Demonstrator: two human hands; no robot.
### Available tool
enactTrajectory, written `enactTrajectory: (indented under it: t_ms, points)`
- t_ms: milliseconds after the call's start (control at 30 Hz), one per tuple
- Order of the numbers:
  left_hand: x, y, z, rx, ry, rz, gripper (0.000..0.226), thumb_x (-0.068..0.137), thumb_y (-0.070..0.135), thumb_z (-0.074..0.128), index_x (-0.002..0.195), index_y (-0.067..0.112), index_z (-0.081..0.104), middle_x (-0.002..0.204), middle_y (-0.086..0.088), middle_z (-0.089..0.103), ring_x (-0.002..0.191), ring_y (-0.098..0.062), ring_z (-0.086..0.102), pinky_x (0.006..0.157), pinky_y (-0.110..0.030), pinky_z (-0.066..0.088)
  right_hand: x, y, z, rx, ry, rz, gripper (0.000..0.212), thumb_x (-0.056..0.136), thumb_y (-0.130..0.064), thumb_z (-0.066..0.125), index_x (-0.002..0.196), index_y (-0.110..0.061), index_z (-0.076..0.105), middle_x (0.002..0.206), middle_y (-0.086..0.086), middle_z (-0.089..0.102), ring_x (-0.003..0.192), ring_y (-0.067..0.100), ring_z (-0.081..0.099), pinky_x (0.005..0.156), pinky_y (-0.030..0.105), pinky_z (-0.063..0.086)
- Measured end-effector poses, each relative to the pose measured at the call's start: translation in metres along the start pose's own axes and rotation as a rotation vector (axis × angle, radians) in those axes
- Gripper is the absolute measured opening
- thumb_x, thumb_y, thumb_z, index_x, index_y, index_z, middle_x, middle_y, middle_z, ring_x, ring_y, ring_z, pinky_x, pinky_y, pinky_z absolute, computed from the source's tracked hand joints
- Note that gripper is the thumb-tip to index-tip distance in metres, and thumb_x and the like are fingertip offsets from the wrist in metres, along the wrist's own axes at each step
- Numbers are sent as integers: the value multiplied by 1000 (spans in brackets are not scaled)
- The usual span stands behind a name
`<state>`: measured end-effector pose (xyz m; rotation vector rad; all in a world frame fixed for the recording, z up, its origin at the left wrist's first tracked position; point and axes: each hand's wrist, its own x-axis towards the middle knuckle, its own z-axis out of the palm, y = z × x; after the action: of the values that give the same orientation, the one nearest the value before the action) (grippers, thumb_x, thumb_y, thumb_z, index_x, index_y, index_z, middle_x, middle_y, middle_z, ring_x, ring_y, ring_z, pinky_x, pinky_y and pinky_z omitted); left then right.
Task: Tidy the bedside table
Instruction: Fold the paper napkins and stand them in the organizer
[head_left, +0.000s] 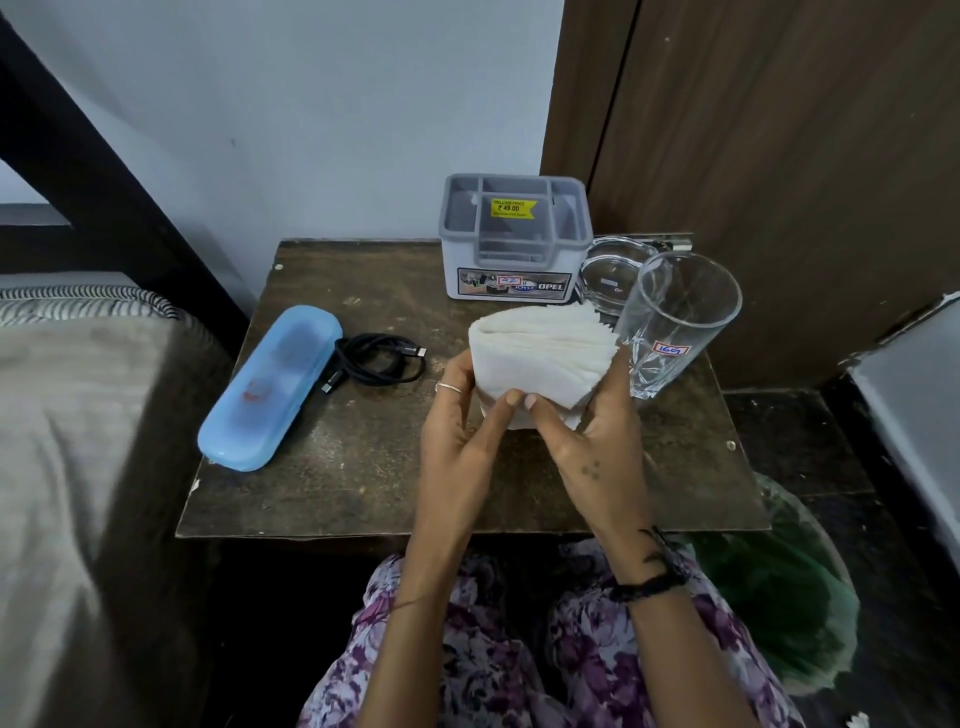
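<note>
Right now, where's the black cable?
In the head view, the cable lies coiled on the table, left of centre, between the blue case and the left hand.

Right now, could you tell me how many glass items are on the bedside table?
2: a tall tumbler stands at the right edge, and a glass ashtray sits behind it, beside the grey organiser. Nothing else glass shows.

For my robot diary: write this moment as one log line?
left hand: holds napkin stack | right hand: holds napkin stack | drinking glass: upright | organizer: empty
</note>
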<state>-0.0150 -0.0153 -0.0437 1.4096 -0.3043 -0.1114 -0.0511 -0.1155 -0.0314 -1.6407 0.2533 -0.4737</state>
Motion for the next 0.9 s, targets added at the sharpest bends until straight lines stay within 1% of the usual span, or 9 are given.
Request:
enactTrajectory:
  t_ms: [100, 267, 367, 433, 500, 600, 733, 833, 900]
  points:
    - [1, 0, -1, -6, 1, 13, 33, 86, 21, 58, 113, 40, 56, 114, 13, 64, 112, -13, 58, 94, -33, 46, -2, -8, 0, 62, -6, -27, 60, 81, 5, 64, 133, -11, 38, 127, 7, 56, 106, -3, 58, 75, 4, 46]
    - [1, -1, -1, -47, -13, 12, 34, 89, 13, 55, 115, 34, 55, 115, 9, 64, 112, -16, 58, 96, -37, 45, -5, -14, -1, 82, 60, -153, 68, 80, -8, 67, 135, -28, 32, 135, 0, 47, 122, 7, 49, 90, 14, 45]
    - [2, 1, 2, -113, -30, 16, 42, 90, 11, 50, 127, 28, 45, 130, 2, 56, 122, -14, 52, 101, -32, 43, -7, -14, -1, 63, 41, -176, 60, 84, -27, 59, 138, -34, 32, 141, -4, 43, 129, 12, 44, 101, 27, 42]
    - [4, 5, 6, -144, -20, 45, 46, 90, 8, 49, 129, 30, 37, 131, 2, 52, 121, -7, 52, 96, -23, 45, -9, -13, 0, 77, -24, -162, 55, 88, -33, 47, 140, -36, 30, 147, -10, 38, 136, 12, 37, 109, 37, 36]
    - [6, 5, 10, -168, 32, 44, 45, 88, 10, 51, 122, 35, 35, 127, 2, 50, 115, 0, 54, 88, -16, 46, -10, -11, 2, 18, -61, -177, 49, 91, -35, 36, 139, -36, 33, 145, -19, 39, 137, 10, 34, 110, 31, 30]
    - [10, 1, 14, -172, 120, -30, 41, 84, 13, 56, 113, 36, 38, 119, -2, 52, 108, -7, 56, 80, -16, 48, -9, -6, 0, -47, -95, -175, 45, 91, -34, 29, 134, -37, 42, 140, -24, 44, 135, 10, 35, 109, 26, 27]
    - [14, -8, 9, -295, 250, -242, 35, 90, 5, 54, 104, 34, 40, 103, -2, 57, 82, -5, 60, 66, -17, 50, -3, 1, -11, 104, -194, -17, 55, 86, -32, 41, 140, -28, 37, 146, -18, 39, 137, 3, 33, 112, 28, 28]
    - [15, -11, 4, -277, 286, -326, 27, 92, 7, 51, 99, 32, 44, 97, 4, 59, 82, -7, 59, 67, -19, 49, 2, 6, -16, 151, -256, 125, 56, 82, -19, 48, 135, -37, 40, 142, -19, 44, 129, -3, 42, 107, 25, 37]
    - [16, -12, 3, -149, 241, -311, 20, 93, 7, 49, 101, 26, 49, 101, 4, 59, 89, -7, 58, 72, -17, 49, 4, 11, -14, 137, -251, 195, 58, 80, -11, 50, 131, -38, 42, 136, -17, 49, 119, -8, 49, 96, 15, 43]
